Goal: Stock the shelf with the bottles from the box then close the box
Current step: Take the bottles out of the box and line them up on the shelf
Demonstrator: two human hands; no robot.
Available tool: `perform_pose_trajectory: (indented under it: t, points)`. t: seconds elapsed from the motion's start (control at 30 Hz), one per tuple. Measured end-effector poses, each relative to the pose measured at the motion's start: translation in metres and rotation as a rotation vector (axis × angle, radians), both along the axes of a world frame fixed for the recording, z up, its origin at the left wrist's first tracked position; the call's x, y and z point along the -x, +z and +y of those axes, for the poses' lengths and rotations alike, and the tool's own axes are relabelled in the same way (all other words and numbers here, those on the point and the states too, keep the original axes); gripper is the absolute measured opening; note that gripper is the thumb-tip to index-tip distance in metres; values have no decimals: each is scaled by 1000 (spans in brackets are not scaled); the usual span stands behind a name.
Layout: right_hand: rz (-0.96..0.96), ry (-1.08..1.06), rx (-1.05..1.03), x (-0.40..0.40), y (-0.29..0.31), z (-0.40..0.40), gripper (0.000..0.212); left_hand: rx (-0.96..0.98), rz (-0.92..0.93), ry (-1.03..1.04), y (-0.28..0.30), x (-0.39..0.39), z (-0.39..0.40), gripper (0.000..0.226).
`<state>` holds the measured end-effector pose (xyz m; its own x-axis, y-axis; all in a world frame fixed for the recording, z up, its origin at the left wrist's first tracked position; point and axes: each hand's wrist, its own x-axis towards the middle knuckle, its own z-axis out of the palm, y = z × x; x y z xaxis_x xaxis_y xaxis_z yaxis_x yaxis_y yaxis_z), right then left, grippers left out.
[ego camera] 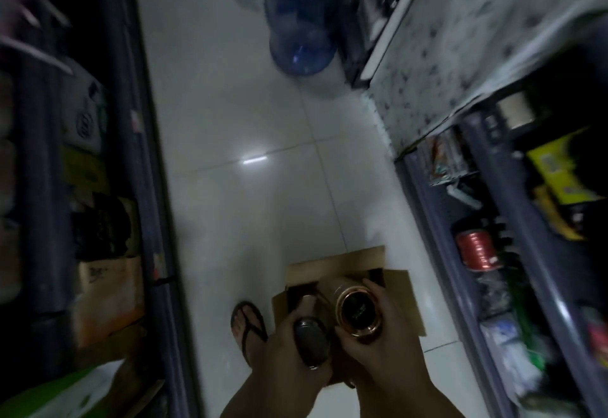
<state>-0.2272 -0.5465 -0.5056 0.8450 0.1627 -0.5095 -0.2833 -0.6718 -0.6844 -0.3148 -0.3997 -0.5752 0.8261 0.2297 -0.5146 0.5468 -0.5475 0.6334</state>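
An open cardboard box [399, 299] lies on the white tiled floor low in the head view, its flaps spread out. Above it my right hand [381, 355] grips a gold bottle with a round black cap [357, 314], cap toward the camera. My left hand [289, 348] holds a second bottle with a dark oval cap [312, 340], just left of the first. Another bottle top [307, 300] shows inside the box. The picture is dim and blurred.
Dark shelves run along both sides: the left shelf [98, 220] with cartons and bags, the right shelf [513, 236] with packets and a red spool. Blue water jugs [301, 42] stand on the floor ahead. My sandalled foot [248, 328] is left of the box.
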Motion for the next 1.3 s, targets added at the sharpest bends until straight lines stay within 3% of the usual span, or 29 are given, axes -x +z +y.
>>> perform_pose_trajectory:
  t: [0.13, 0.3, 0.47, 0.63, 0.73, 0.93, 1.13, 1.3]
  points:
    - [-272, -54, -14, -24, 124, -11, 67, 79, -171, -60, 150, -48, 14, 64]
    - [-510, -116, 4, -40, 274, -34, 72, 153, -388, -194, 301, -94, 33, 68]
    - [-718, -229, -108, -39, 401, -60, 74, 179, -574, -284, 431, -139, 41, 63]
    - [-904, -408, -250, -33, 501, -74, 61, 410, -713, -381, 546, -174, 31, 63]
    - [-1003, -549, -345, -28, 552, -76, 47, 553, -776, -437, 605, -189, 16, 61]
    - [-1191, -706, -490, -23, 627, -85, 41, 804, -873, -495, 696, -209, -21, 43]
    - [-1200, -749, -601, -24, 677, -104, 62, 888, -962, -629, 756, -214, -68, 42]
    - [-1171, -728, -602, -28, 708, -134, 55, 975, -1019, -636, 793, -220, -112, 39]
